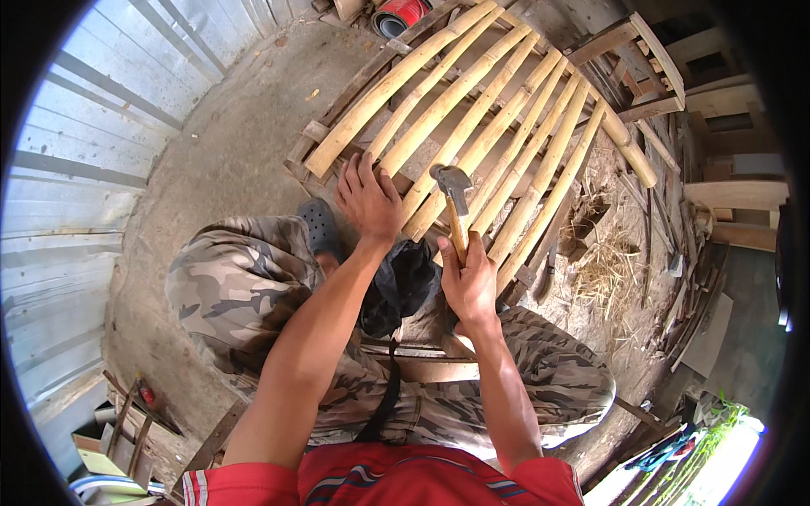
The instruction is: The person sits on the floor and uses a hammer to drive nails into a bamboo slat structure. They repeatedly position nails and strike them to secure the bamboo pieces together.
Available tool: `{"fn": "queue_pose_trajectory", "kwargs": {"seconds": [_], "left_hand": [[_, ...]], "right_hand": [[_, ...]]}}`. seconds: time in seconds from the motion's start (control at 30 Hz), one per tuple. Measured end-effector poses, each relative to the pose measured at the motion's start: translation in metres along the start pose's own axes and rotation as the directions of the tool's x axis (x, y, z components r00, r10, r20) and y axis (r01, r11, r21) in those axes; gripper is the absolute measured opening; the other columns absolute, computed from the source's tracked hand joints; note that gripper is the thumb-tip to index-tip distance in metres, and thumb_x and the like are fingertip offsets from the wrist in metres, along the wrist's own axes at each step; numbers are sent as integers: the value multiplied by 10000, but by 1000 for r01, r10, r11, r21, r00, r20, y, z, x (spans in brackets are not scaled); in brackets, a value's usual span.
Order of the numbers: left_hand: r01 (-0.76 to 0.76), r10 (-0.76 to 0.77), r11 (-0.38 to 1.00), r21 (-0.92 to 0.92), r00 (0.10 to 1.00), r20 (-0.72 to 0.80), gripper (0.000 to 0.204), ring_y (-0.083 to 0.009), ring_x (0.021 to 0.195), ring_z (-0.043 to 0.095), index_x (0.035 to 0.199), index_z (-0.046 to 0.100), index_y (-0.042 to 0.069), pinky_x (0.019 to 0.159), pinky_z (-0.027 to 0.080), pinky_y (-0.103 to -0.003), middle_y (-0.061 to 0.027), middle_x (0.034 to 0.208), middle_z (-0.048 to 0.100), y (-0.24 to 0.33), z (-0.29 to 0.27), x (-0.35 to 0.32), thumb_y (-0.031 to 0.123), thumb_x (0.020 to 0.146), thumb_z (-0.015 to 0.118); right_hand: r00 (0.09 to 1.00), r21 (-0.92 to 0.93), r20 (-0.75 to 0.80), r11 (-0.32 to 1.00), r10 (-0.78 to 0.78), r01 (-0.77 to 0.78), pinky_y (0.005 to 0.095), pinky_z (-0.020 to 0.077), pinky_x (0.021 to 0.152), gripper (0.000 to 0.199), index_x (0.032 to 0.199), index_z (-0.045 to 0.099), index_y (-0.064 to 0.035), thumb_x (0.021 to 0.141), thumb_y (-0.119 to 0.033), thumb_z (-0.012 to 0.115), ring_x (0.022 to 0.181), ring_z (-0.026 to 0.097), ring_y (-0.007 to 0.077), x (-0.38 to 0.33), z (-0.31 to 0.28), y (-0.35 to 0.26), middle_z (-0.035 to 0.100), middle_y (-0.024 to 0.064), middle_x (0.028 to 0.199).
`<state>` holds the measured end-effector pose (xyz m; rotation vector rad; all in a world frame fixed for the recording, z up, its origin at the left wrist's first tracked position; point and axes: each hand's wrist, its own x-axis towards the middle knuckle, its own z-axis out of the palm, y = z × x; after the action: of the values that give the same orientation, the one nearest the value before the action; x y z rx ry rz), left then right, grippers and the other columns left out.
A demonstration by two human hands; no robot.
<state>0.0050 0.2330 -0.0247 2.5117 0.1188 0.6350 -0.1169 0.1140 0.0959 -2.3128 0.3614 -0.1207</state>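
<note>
Two hands: right hand (pixel 469 282) clenched around wooden-handled, grey-headed hammer (pixel 454 202), left hand (pixel 369 199) flat, released, on pale bamboo slats (pixel 472 126).

Left hand (pixel 369 201) spread palm-down, right hand (pixel 469 282) fisted, forearms extended

A corrugated metal wall (pixel 93 126) curves along the left. The floor (pixel 228 143) is bare packed earth. Scrap timber (pixel 717 169) is stacked at right, with straw (pixel 612 274) scattered nearby. Bright daylight (pixel 726 464) enters at lower right.
</note>
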Motion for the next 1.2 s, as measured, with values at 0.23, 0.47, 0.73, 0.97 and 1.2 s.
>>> {"fn": "queue_pose_trajectory", "kwargs": {"seconds": [0.23,0.47,0.73,0.97,1.2], "left_hand": [[-5,5,1000,-11,1000,6,436,-363,1355,458,1387,519,76,1115,340,-526,-149,1420,531,2,0,0,206,979,598],[3,-3,1000,-20,1000,2,427,-366,1364,448,1388,525,66,1121,317,-536,-165,1419,534,-2,0,-4,214,991,575],[14,-14,998,-53,1000,7,410,-359,1355,463,1363,552,47,1120,318,-530,-161,1413,552,4,-2,0,230,996,564],[9,-10,999,-35,1000,-12,424,-354,1356,462,1377,536,53,1121,323,-524,-155,1418,546,0,1,-2,234,996,565],[18,-17,999,-36,1000,17,437,-357,1366,443,1401,514,63,1133,314,-522,-159,1440,522,-1,1,0,246,1006,551]], "right_hand": [[993,-73,88,994,83,-77,521,531,519,304,1080,538,28,987,-229,671,629,665,485,1,24,30,630,278,652],[999,47,-14,999,29,-28,502,466,506,305,1010,547,27,991,-246,684,653,670,481,3,-1,-7,619,260,655],[983,-131,144,987,115,-97,541,527,529,312,985,548,8,999,-283,660,662,667,496,9,21,25,633,291,669],[992,69,-41,990,-118,120,517,524,558,358,989,564,14,1006,-333,654,693,682,485,-1,1,0,634,292,683],[980,-192,155,977,123,-93,540,508,551,421,963,579,7,1009,-407,633,704,679,501,20,1,21,643,301,683]]}}
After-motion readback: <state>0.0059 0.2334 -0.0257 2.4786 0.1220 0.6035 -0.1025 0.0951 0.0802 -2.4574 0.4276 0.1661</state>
